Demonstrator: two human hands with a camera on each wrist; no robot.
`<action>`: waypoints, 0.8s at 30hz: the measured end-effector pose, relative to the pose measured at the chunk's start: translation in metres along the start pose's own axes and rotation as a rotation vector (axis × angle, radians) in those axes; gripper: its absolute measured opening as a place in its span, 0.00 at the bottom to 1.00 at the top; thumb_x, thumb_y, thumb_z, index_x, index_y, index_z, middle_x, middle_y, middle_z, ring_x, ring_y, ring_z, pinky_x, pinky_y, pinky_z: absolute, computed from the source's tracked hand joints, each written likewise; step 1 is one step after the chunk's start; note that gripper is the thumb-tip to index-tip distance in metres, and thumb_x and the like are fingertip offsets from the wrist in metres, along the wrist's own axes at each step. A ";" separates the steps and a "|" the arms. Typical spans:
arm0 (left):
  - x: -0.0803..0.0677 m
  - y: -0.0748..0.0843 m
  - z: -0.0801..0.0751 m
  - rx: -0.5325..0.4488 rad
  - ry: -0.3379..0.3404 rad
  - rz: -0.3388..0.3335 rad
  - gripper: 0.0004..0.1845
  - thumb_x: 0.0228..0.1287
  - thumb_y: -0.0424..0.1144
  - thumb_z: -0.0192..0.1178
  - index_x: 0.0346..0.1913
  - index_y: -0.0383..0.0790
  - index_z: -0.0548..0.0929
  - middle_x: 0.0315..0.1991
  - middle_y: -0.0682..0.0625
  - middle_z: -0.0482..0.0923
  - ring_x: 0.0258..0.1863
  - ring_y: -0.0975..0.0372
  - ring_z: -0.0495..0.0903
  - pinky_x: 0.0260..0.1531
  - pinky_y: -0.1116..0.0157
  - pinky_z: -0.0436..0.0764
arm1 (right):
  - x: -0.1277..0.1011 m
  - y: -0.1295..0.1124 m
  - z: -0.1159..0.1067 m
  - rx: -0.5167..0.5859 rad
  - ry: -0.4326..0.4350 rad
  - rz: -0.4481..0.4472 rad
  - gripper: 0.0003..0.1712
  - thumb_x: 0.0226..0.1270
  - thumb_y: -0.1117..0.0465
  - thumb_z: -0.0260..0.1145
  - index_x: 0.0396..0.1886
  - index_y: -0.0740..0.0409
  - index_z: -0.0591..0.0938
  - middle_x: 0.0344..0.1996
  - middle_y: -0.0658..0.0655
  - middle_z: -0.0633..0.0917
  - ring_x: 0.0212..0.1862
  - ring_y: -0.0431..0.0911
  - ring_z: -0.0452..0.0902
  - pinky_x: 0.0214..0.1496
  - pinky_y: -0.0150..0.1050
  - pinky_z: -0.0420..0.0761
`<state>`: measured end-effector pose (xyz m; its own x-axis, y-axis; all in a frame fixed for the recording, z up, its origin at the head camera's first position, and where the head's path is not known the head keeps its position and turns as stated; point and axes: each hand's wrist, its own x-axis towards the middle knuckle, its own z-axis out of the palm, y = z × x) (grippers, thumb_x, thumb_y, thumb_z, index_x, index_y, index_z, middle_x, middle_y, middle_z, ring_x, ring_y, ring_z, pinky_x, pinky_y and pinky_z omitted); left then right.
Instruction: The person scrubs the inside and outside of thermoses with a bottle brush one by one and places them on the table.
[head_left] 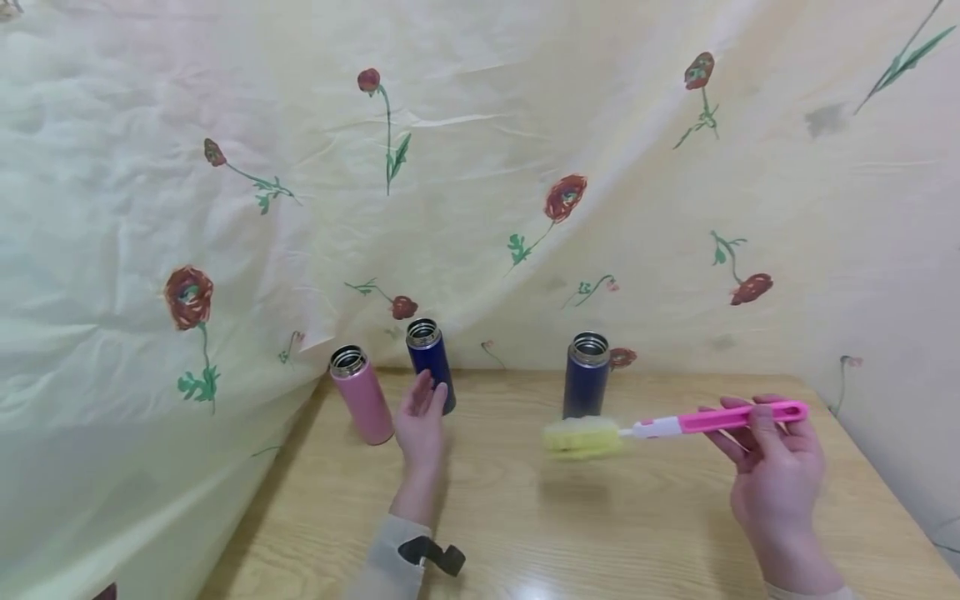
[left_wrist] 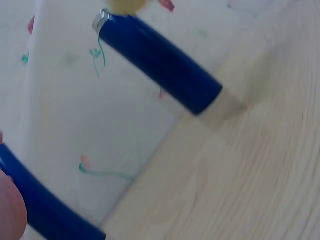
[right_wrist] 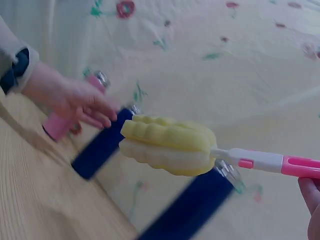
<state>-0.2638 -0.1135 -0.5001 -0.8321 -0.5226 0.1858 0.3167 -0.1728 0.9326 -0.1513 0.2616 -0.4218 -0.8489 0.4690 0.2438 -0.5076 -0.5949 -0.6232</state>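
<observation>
My right hand pinches the pink handle of a bottle brush and holds it level above the table. Its yellow and white sponge head points left, in front of an uncapped dark blue bottle. The left hand, fingers loosely bent, is beside a second uncapped blue bottle; whether they touch I cannot tell. To the left of that hand stands an uncapped pink bottle. In the left wrist view, part of a finger overlaps one blue bottle.
All three bottles stand towards the back of a wooden table. A flower-printed cloth hangs behind the table and along its left side. A dark strap circles the left sleeve.
</observation>
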 end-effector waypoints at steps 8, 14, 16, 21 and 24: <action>0.029 -0.018 -0.009 0.111 -0.002 0.028 0.44 0.66 0.37 0.77 0.81 0.39 0.68 0.80 0.39 0.66 0.80 0.48 0.64 0.80 0.54 0.63 | -0.009 0.028 0.049 0.043 -0.100 -0.089 0.09 0.80 0.70 0.61 0.50 0.74 0.73 0.39 0.71 0.89 0.39 0.58 0.92 0.41 0.51 0.88; 0.051 -0.026 -0.005 0.160 -0.004 0.007 0.47 0.63 0.39 0.79 0.82 0.39 0.66 0.81 0.41 0.65 0.81 0.51 0.63 0.80 0.57 0.62 | -0.016 0.043 0.062 -0.010 -0.133 -0.062 0.08 0.81 0.69 0.60 0.50 0.72 0.74 0.39 0.69 0.90 0.40 0.57 0.93 0.42 0.50 0.89; 0.055 -0.028 -0.005 0.157 -0.002 0.001 0.47 0.62 0.38 0.80 0.81 0.40 0.68 0.80 0.41 0.66 0.80 0.52 0.64 0.80 0.58 0.63 | -0.017 0.045 0.062 -0.029 -0.124 -0.059 0.08 0.82 0.68 0.60 0.50 0.72 0.74 0.39 0.68 0.90 0.40 0.57 0.93 0.42 0.49 0.89; 0.061 -0.031 -0.007 0.156 -0.015 -0.010 0.45 0.60 0.36 0.81 0.79 0.38 0.71 0.78 0.39 0.69 0.78 0.48 0.67 0.79 0.55 0.65 | -0.017 0.045 0.059 -0.033 -0.117 -0.068 0.10 0.82 0.67 0.60 0.51 0.72 0.74 0.39 0.68 0.90 0.40 0.57 0.92 0.43 0.50 0.89; 0.062 -0.030 -0.007 0.144 -0.033 -0.018 0.44 0.60 0.34 0.80 0.78 0.36 0.72 0.76 0.37 0.71 0.77 0.46 0.69 0.78 0.53 0.68 | -0.016 0.043 0.057 -0.044 -0.118 -0.073 0.10 0.82 0.67 0.60 0.52 0.72 0.74 0.40 0.68 0.89 0.40 0.57 0.92 0.43 0.50 0.89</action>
<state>-0.3219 -0.1466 -0.5190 -0.8524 -0.4924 0.1762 0.2349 -0.0595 0.9702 -0.1675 0.1912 -0.4100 -0.8225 0.4287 0.3738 -0.5642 -0.5315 -0.6318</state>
